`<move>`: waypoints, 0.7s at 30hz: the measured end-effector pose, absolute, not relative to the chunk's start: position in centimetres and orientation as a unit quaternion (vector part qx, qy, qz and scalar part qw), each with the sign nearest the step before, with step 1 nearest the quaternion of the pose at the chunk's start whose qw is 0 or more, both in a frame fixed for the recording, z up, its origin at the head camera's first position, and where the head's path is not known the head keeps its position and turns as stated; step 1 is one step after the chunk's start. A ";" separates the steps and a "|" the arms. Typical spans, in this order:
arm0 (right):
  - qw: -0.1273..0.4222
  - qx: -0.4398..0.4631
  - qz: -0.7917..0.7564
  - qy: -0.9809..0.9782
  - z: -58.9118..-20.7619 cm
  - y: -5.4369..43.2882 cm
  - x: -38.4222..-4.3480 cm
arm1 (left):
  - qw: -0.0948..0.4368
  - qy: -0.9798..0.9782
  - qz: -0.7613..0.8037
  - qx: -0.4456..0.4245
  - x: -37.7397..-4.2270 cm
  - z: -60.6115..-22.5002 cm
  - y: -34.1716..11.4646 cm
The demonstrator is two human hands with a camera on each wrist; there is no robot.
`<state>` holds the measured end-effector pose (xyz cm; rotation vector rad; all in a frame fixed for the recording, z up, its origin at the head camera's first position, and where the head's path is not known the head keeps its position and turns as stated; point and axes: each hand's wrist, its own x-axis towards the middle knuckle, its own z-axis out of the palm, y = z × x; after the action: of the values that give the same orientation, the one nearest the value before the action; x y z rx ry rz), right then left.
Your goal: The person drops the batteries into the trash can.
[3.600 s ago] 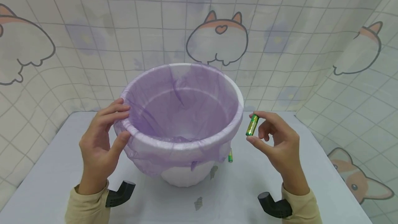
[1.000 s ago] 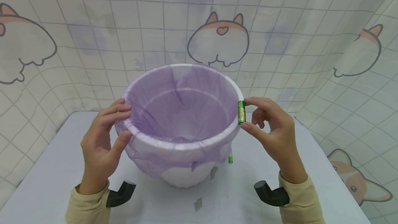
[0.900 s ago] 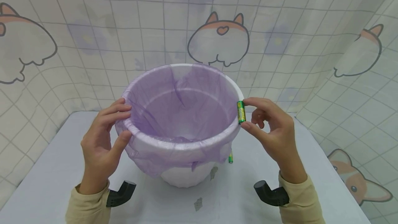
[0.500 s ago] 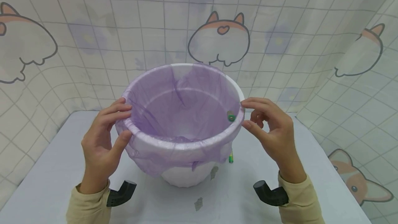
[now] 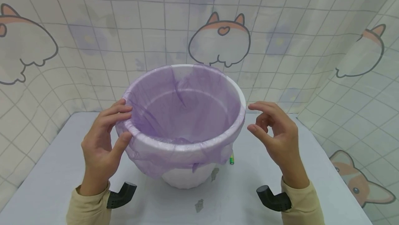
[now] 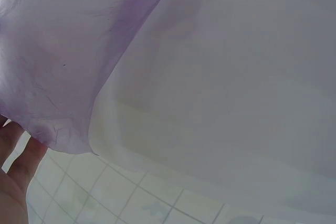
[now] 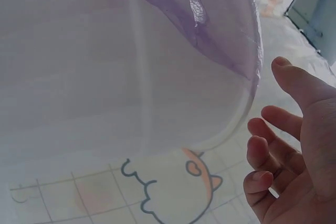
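A white trash can [image 5: 184,178] lined with a thin purple bag [image 5: 187,114] stands upright on the table. At its left rim my left hand [image 5: 103,141] rests with fairly straight fingers and the thumb spread below them; the left wrist view shows fingers [image 6: 26,163] at the bag's edge. Right of the rim, apart from it, my right hand [image 5: 275,135] has thumb and index finger spread with nothing between them, as the right wrist view of the hand [image 7: 310,150] also shows. A green battery [image 5: 232,159] lies on the table, partly hidden behind the can. The can's bottom is hidden.
The pale tabletop [image 5: 243,197] has grey worn patches [image 5: 199,205] in front of the can. Behind and at the sides hangs a checked curtain [image 5: 149,20] with cartoon dogs. Each wrist carries a black camera mount [image 5: 274,200].
My right hand has let go of a green battery, which dropped inside the can's right side and is now out of sight. That hand has drawn back slightly right; the left has stayed put.
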<state>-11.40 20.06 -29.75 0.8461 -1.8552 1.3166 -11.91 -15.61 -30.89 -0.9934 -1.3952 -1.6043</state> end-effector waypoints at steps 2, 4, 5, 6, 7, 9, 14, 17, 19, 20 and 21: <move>0.351 0.321 0.504 -0.721 -30.0 20.3 -11.4 | 0.388 -0.546 -0.631 -0.391 -11.9 -30.9 -15.6; 0.352 0.313 0.500 -0.727 -30.3 20.4 -11.4 | 0.389 -0.545 -0.631 -0.391 -11.9 -30.9 -15.5; 0.352 0.309 0.499 -0.729 -30.5 20.5 -11.3 | 0.389 -0.545 -0.631 -0.391 -11.9 -30.9 -15.5; 0.351 0.304 0.496 -0.733 -30.6 20.6 -11.3 | 0.389 -0.544 -0.632 -0.391 -11.9 -30.9 -15.5; 0.351 0.300 0.494 -0.737 -30.8 20.7 -11.3 | 0.389 -0.543 -0.632 -0.391 -11.9 -30.9 -15.5; 0.351 0.293 0.490 -0.742 -31.1 20.8 -11.3 | 0.390 -0.542 -0.633 -0.392 -11.9 -30.9 -15.5; 0.349 0.282 0.484 -0.751 -31.8 21.2 -11.2 | 0.389 -0.542 -0.633 -0.393 -11.9 -30.9 -15.4; 0.348 0.273 0.480 -0.758 -32.3 21.4 -11.2 | 0.389 -0.540 -0.634 -0.393 -11.9 -30.9 -15.5; 0.346 0.266 0.477 -0.763 -32.7 21.6 -11.2 | 0.388 -0.539 -0.635 -0.394 -11.9 -30.9 -15.5; 0.344 0.263 0.476 -0.765 -32.9 21.7 -11.2 | 0.388 -0.539 -0.635 -0.394 -11.9 -30.9 -15.5; 0.342 0.260 0.474 -0.769 -33.0 21.8 -11.2 | 0.387 -0.539 -0.636 -0.394 -11.9 -30.9 -15.5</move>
<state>-11.22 21.77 -33.05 0.6761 -1.9987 1.2324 -11.93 -15.45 -30.94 -1.0016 -1.3714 -1.6186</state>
